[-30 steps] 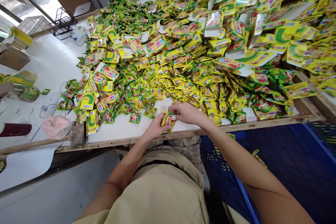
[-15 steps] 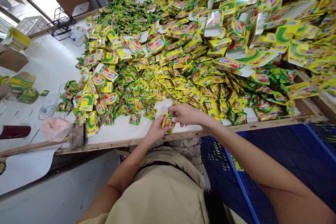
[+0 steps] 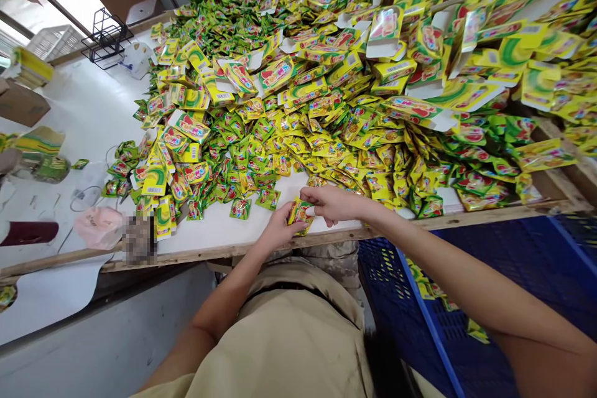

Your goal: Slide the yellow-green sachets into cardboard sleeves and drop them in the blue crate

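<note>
At the table's front edge, my left hand [image 3: 278, 228] is closed around a small yellow and green printed carton [image 3: 299, 214]. My right hand [image 3: 333, 203] meets the same carton from the right, its fingers curled at the carton's end by a bit of white, probably a flap. Part of the carton is covered by my fingers. Just beyond both hands lie yellow sachets [image 3: 336, 177] in a heap. Green sachets [image 3: 240, 208] spread out to the left of them.
Printed cartons [image 3: 277, 74] pile up over the sachets, more toward the right. A wooden rim [image 3: 196, 255] edges the table. Blue crates [image 3: 420, 317] stand below at right, with some packets inside. At left are a jar [image 3: 46, 166], a pink bag [image 3: 99, 227] and a black wire rack [image 3: 106, 37].
Both hands keep their hold on the carton, with only slight finger movement. The view has shifted a little, and more packets show in the blue crate.
</note>
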### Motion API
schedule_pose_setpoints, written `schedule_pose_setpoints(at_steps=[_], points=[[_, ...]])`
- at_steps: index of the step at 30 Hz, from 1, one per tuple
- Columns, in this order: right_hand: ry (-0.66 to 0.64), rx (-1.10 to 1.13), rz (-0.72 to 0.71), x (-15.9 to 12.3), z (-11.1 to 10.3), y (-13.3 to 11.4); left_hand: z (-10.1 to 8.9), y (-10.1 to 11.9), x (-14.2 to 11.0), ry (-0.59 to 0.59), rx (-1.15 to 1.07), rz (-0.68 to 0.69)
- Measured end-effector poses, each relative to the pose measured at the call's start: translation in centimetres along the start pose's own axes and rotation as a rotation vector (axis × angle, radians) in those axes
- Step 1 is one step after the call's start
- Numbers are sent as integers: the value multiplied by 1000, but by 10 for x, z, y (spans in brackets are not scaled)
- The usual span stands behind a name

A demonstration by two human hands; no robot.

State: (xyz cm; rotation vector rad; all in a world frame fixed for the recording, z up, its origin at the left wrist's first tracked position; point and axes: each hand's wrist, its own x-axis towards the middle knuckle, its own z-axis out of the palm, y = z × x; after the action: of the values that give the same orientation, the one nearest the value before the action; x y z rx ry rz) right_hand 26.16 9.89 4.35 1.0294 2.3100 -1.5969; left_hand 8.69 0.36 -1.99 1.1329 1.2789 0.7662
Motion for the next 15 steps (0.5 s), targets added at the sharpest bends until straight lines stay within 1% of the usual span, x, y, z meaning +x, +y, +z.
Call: schedule_pose_setpoints(at_steps=[2, 3, 6, 8, 12, 15], points=[[39, -56, -20, 2, 3, 0, 0, 2, 0, -6, -20, 0], [39, -86, -19, 3, 4, -1, 0, 3, 0, -11, -29, 3], [34, -139, 50, 5, 7, -6, 0, 4, -1, -27, -40, -1], [71, -158, 89, 6, 10, -10, 0, 3, -1, -27, -23, 4], [144, -167, 102, 6, 18, -12, -1, -1, -1, -27, 24, 43], [127, -138, 104, 5, 19, -10, -1, -1, -1, -36, 40, 52]])
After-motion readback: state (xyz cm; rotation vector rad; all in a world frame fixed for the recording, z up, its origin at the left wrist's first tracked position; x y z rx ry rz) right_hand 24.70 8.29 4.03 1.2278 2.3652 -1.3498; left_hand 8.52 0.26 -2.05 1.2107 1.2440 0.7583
